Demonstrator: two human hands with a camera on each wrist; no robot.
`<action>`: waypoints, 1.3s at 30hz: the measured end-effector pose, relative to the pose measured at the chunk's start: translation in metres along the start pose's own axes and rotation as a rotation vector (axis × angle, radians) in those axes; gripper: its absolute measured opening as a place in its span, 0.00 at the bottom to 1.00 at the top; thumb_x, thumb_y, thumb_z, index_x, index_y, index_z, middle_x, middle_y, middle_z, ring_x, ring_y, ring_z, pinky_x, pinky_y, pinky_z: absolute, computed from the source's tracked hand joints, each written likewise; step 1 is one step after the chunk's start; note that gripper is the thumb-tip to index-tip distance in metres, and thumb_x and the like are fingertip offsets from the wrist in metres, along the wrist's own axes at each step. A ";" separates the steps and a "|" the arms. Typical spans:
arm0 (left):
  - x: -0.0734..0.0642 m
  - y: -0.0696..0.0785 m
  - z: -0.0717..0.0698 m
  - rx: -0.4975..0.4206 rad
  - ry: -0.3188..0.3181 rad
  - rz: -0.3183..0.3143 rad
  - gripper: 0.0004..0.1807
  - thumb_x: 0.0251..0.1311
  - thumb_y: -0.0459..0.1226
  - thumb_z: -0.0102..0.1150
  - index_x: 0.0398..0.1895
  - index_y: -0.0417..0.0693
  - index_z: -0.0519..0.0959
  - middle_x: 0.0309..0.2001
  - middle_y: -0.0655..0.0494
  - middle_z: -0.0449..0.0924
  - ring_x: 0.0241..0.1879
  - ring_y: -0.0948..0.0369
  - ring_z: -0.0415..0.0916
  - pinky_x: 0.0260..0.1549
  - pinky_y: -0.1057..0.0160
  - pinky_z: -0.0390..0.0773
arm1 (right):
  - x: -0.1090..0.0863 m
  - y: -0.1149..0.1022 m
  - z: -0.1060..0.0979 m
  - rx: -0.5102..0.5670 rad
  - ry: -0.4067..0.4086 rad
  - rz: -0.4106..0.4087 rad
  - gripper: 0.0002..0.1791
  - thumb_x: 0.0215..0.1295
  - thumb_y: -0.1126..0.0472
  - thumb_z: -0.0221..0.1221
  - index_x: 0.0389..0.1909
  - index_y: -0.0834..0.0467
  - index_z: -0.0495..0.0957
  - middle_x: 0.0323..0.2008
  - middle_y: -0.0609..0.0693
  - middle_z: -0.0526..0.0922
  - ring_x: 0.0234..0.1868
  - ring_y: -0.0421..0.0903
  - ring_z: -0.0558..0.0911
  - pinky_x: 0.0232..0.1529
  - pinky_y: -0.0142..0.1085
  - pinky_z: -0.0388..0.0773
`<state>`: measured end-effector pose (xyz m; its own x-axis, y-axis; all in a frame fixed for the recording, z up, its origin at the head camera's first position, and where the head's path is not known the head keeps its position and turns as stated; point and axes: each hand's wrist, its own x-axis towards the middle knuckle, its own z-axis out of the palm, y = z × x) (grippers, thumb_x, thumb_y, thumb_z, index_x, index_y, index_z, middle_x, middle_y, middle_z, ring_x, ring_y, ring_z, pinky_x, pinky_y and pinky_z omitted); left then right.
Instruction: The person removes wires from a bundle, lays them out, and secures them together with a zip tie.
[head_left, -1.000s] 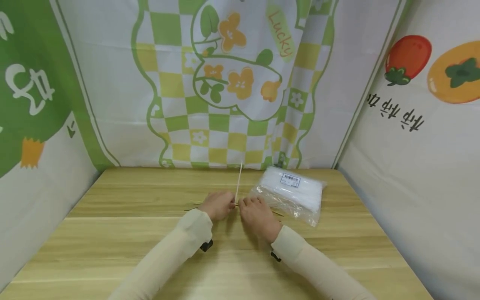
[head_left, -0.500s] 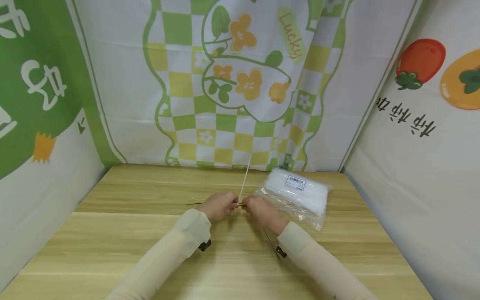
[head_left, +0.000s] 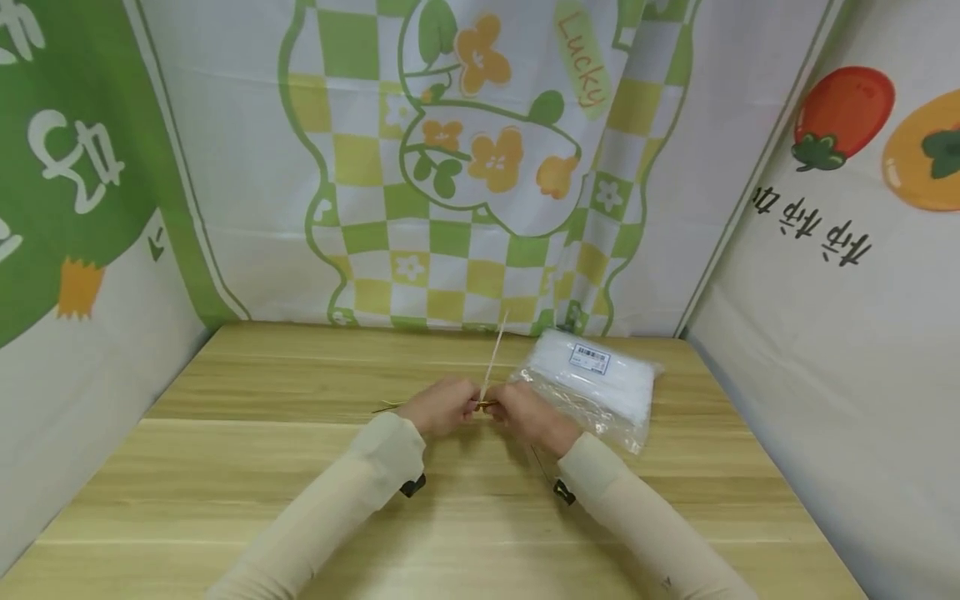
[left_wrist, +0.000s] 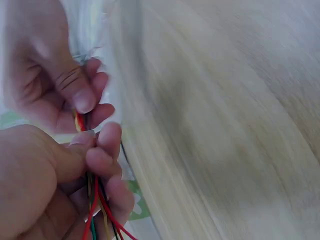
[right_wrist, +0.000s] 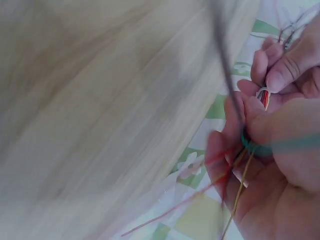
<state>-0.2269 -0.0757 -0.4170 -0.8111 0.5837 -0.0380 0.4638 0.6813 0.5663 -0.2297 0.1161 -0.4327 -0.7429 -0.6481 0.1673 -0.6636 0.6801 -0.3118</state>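
Note:
Both hands meet over the middle of the table, gripping a bundle of thin coloured wires (left_wrist: pixel 96 192) in red, green, yellow and black. My left hand (head_left: pixel 444 406) pinches the bundle between thumb and fingers. Close beside it, my right hand (head_left: pixel 528 412) pinches the same wires a short way to the right. A white cable tie (head_left: pixel 492 357) stands up between the hands, tilted slightly right. Its loop (right_wrist: pixel 262 90) circles the wires at the left fingertips in the right wrist view. Loose wire ends trail out past both hands.
A clear plastic bag (head_left: pixel 592 375) with white contents and a barcode label lies just behind the right hand. The wooden table (head_left: pixel 262 467) extends around the arms. Printed cloth (head_left: pixel 375 192) hangs along the back and sides.
My right hand has shifted its grip on the wires, and a dark wire now hangs beside its wrist. The cable tie leans further right. The head view has shifted slightly.

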 end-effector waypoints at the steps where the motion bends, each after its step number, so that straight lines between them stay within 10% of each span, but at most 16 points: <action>1: 0.000 0.001 0.002 0.056 0.005 0.003 0.12 0.73 0.25 0.53 0.27 0.38 0.75 0.23 0.57 0.69 0.25 0.62 0.64 0.31 0.64 0.67 | 0.000 0.001 0.001 -0.049 -0.011 0.001 0.06 0.70 0.73 0.62 0.41 0.61 0.86 0.34 0.53 0.88 0.33 0.44 0.82 0.37 0.34 0.81; 5: -0.002 0.002 0.009 0.419 0.073 0.058 0.05 0.68 0.26 0.65 0.34 0.42 0.82 0.32 0.53 0.83 0.33 0.58 0.79 0.34 0.59 0.81 | -0.003 0.004 0.003 -0.265 -0.045 -0.012 0.03 0.75 0.65 0.61 0.45 0.55 0.81 0.39 0.51 0.88 0.41 0.48 0.87 0.41 0.39 0.85; 11: -0.005 -0.005 0.008 0.547 0.080 0.094 0.07 0.70 0.27 0.63 0.42 0.47 0.84 0.43 0.53 0.90 0.42 0.56 0.87 0.37 0.56 0.87 | -0.012 0.013 0.000 -0.435 -0.014 -0.144 0.05 0.81 0.58 0.55 0.45 0.55 0.71 0.37 0.53 0.88 0.34 0.50 0.88 0.28 0.42 0.84; 16: -0.009 -0.014 -0.002 0.457 0.021 0.152 0.10 0.72 0.26 0.57 0.45 0.50 0.83 0.43 0.56 0.90 0.36 0.58 0.84 0.35 0.58 0.82 | -0.019 0.018 -0.006 -0.486 0.005 -0.263 0.07 0.82 0.58 0.54 0.43 0.57 0.72 0.33 0.50 0.85 0.32 0.46 0.85 0.29 0.37 0.82; 22: -0.014 -0.012 -0.009 -0.002 -0.062 -0.136 0.23 0.79 0.51 0.42 0.51 0.52 0.87 0.34 0.57 0.84 0.24 0.59 0.69 0.29 0.59 0.71 | -0.024 0.017 -0.011 -0.428 0.025 -0.165 0.09 0.79 0.52 0.57 0.38 0.51 0.75 0.30 0.46 0.88 0.25 0.42 0.82 0.21 0.35 0.76; 28: -0.018 -0.019 -0.012 0.430 -0.047 0.158 0.11 0.72 0.24 0.57 0.43 0.50 0.82 0.51 0.55 0.90 0.48 0.57 0.86 0.44 0.56 0.83 | -0.030 0.024 -0.012 -0.424 0.069 -0.132 0.09 0.75 0.51 0.60 0.36 0.48 0.74 0.31 0.42 0.89 0.24 0.41 0.80 0.20 0.34 0.72; 39: -0.019 -0.018 -0.011 0.459 0.038 0.127 0.22 0.59 0.13 0.52 0.32 0.51 0.80 0.34 0.55 0.86 0.28 0.62 0.68 0.26 0.63 0.68 | -0.037 0.025 -0.019 -0.412 -0.066 -0.066 0.08 0.72 0.67 0.59 0.39 0.49 0.78 0.39 0.46 0.90 0.37 0.44 0.87 0.30 0.38 0.81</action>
<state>-0.2245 -0.1042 -0.4174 -0.7461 0.6645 0.0429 0.6629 0.7352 0.1416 -0.2210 0.1637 -0.4290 -0.6996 -0.7061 0.1097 -0.6990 0.7081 0.1002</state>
